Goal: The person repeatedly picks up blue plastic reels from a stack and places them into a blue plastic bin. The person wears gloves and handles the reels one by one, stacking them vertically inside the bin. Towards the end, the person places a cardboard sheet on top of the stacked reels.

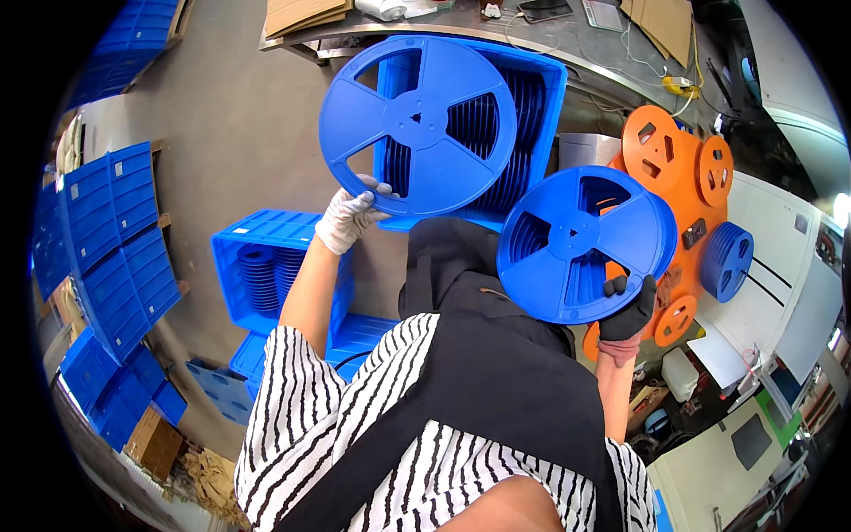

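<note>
While the left grip (348,217), in a white glove, is closed on the near-left rim of a large blue reel (434,93), the right grip (628,312), in a dark glove with a pink cuff, grasps a pack of blue reels (560,232) by its near-right edge. The blue reel is turned flat toward the person and covers part of the far blue crate (556,97); whether it touches the crate cannot be told. Inside that crate more reels (523,115) stand on edge in rows. The pack is to the right of the blue reel and nearer, with several edges showing through its windows.

Right of the pack is an orange rack (702,222) with orange reels (653,137) on it, and at its right side is a small group of blue discs (734,257). Beyond the far crate runs a metal bench (598,58), which carries sheets of cardboard (306,11) toward the left and a yellow fitting (678,86) with cables toward the right.

Near the left forearm, a second blue crate (223,275) holds stacked dark-blue reels (257,279). Farther left, blue bins (124,208) are piled up, with a brown box (153,443) at their near end. The person wears a black apron (505,381) over a striped shirt (292,390)
</note>
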A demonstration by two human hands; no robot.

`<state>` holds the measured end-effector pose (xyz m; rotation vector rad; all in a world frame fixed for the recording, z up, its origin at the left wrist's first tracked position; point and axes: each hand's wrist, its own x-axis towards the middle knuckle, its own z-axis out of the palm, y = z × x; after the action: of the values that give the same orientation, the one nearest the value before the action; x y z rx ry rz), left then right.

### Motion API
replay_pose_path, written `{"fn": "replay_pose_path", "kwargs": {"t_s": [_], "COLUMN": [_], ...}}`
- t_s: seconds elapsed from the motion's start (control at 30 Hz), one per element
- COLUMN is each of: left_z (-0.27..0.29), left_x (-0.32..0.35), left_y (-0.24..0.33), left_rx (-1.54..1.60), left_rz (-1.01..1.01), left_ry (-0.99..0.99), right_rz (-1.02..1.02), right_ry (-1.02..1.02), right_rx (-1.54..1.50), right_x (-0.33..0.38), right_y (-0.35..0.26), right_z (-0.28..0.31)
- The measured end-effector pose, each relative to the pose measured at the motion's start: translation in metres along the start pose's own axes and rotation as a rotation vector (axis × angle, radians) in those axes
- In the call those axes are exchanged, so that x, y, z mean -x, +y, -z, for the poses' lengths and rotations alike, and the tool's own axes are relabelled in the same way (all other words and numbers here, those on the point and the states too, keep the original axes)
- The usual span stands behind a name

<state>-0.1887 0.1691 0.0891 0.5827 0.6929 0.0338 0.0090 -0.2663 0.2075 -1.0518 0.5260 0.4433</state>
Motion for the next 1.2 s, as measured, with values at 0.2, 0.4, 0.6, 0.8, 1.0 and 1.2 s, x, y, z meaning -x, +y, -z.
{"fn": "replay_pose_path", "kwargs": {"t_s": [0.2, 0.4, 0.6, 0.8, 1.0, 1.2], "left_z": [0.022, 0.044, 0.040, 0.004, 0.034, 0.032], "left_x": [-0.006, -0.053, -0.111, -0.151, -0.198, -0.240], "left_y": [0.003, -0.024, -0.052, -0.060, -0.083, -0.086], "left_rx": [-0.292, -0.688, -0.855, -1.112, -1.319, -1.215], "left_rz": [-0.052, -0.026, -0.038, -0.025, 0.056, -0.018], "left_ry": [0.109, 0.403, 0.531, 0.559, 0.577, 0.559], "right_rz": [-0.019, -0.035, -0.060, -0.092, -0.269, -0.321], "right_ry": [-0.046, 0.031, 0.039, 0.028, 0.052, 0.105], "right_rx": [-0.024, 0.004, 0.005, -0.013, -0.059, 0.100], "right_x": [0.006, 0.009, 0.009, -0.002, -0.013, -0.011], "right_y": [0.002, 0.006, 0.004, 0.011, 0.035, 0.069], "right_z": [-0.004, -0.002, 0.002, 0.004, 0.003, 0.004]}}
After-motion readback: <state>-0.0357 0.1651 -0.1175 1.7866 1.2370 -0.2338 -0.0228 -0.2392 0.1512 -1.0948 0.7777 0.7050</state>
